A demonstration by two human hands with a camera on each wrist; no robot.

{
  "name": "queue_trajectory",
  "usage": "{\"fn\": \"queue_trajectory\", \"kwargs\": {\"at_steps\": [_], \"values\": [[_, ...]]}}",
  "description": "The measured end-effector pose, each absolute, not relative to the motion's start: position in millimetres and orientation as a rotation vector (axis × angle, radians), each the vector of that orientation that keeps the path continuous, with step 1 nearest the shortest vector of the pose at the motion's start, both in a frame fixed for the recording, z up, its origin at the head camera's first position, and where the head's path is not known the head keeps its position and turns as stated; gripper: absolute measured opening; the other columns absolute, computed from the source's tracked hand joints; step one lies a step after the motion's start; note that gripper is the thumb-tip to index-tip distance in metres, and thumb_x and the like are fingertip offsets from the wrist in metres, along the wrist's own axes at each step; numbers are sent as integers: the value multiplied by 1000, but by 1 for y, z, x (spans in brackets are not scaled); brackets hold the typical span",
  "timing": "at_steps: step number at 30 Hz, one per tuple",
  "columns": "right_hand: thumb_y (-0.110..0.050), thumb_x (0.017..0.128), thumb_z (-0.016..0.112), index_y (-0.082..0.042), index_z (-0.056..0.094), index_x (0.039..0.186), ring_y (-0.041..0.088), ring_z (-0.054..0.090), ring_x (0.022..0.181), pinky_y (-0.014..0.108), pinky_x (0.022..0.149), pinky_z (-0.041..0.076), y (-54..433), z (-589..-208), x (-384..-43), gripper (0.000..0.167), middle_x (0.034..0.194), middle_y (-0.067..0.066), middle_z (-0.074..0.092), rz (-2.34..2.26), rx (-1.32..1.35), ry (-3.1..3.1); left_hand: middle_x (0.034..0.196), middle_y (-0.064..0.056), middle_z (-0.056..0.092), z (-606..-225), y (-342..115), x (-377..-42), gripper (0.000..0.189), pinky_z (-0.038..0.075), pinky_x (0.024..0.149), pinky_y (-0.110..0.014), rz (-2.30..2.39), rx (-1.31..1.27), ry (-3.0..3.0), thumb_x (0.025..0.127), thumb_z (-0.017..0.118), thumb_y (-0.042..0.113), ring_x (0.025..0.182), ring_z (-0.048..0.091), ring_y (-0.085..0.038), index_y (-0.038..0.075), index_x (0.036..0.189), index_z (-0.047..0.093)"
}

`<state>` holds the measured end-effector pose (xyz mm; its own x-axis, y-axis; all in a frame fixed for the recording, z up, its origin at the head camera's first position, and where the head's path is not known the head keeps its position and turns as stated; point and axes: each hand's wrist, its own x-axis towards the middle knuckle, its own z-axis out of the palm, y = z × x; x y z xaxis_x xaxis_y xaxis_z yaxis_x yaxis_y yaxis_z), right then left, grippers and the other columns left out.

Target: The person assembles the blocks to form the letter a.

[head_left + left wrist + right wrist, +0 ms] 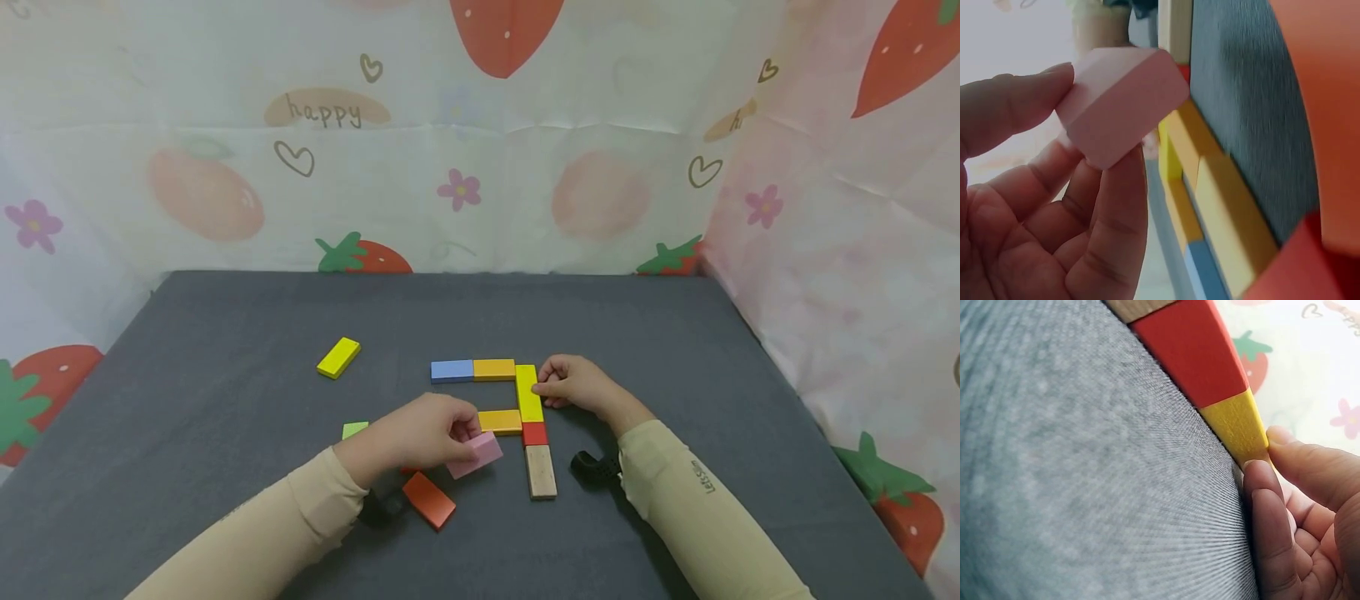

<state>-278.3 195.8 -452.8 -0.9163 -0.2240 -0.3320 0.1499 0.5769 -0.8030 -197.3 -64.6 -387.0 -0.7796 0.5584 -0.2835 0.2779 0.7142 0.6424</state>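
Observation:
In the head view my left hand pinches a pink block between thumb and fingers, tilted and raised above the table. The left wrist view shows the same pink block close up. My right hand is at the right side of a yellow block, its thumb on the top edge and a fingertip against the side. A red block and a bare wooden block continue the line toward me. An orange-yellow block meets this line from the left, partly behind my left hand.
At the far end, an orange-yellow block and a blue block extend left. Loose on the grey cloth lie a yellow block, a partly hidden green block and an orange block. Printed curtains stand behind.

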Motion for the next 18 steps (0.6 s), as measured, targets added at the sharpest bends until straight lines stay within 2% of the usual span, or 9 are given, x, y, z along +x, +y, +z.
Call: {"fn": "queue_trajectory", "kwargs": {"at_steps": [9, 18], "values": [[-21, 89, 72, -8, 61, 92, 14, 60, 68, 24, 65, 53, 196, -452, -277, 17, 72, 0, 58, -1291, -104, 2405, 71, 5, 58, -395, -47, -187, 10, 43, 61, -23, 753, 759, 2337, 85, 75, 17, 70, 52, -10, 19, 83, 66], [-19, 89, 71, -5, 60, 94, 14, 60, 68, 26, 65, 53, 197, -455, -278, 18, 71, 0, 56, -1304, -112, 2421, 69, 5, 58, -399, -40, -182, 11, 43, 61, -22, 696, 763, 2256, 84, 76, 19, 67, 52, -8, 20, 81, 65]]}}
